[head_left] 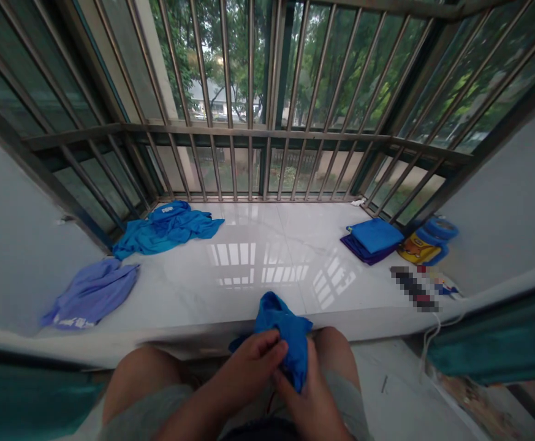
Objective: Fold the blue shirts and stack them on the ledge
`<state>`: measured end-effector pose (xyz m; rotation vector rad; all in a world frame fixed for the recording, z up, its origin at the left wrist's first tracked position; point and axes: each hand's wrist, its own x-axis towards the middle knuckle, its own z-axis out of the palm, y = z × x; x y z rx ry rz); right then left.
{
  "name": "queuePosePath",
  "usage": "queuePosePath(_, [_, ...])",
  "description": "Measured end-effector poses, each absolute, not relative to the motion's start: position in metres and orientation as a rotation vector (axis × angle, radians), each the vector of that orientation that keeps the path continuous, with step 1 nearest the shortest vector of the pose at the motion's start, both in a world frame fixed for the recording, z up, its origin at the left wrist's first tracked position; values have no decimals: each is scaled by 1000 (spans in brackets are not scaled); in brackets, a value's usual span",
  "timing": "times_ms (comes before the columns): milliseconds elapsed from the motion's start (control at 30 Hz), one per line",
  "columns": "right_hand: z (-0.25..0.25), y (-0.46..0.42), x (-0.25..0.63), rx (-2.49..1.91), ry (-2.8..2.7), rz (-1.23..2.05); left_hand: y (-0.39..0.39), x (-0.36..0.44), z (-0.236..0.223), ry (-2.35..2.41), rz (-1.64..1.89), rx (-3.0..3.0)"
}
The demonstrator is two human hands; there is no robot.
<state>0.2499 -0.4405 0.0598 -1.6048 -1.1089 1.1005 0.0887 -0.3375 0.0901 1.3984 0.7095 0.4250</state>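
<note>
A bunched piece of blue cloth (282, 321), seemingly a garment, is held over my lap at the sill's front edge. My left hand (261, 355) pinches its near side, fingers curled and thumb pressed against them. Lower on the right, my right hand (306, 383) grips the same cloth, its thumb in front and the other fingers partly hidden behind the fabric. The cloth's upper end rises above the edge of the white sill (179, 300). Its full shape is hidden by folds and by my hands.
A crumpled blue garment (168, 226) and a purple garment (95, 294) lie on the left of the sill. At the right are a folded blue and purple stack (372, 239), a blue and yellow container (428, 239) and a blurred-out item (414, 288). Metal bars (258, 131) line the window.
</note>
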Motion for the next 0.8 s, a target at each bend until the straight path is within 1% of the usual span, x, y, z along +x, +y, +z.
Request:
queuePosePath(100, [82,-430,250,-1532,-988,1044,-343,71,104,633,501,1432])
queuePosePath(233, [123,-426,270,-1486,-1183,938,-326,44,97,848,710,1733])
queuePosePath(300, [144,-427,276,-1480,-1322,858,-325,41,86,863,604,1860])
queuePosePath(400, [168,-428,283,-1443,-1487,794,-330,46,74,817,415,1867])
queuePosePath(500, [183,-428,288,-1389,-1583,860,-329,47,68,850,441,1799])
queuePosePath(600, [189,-428,292,-1352,-1592,1033,-319,40,61,744,396,1655])
queuePosePath(700, [187,-430,292,-1361,-1525,1199,-311,33,46,579,297,1544])
queuePosePath(800, [178,-433,294,-1418,-1411,1229,-307,28,34,586,312,1424])
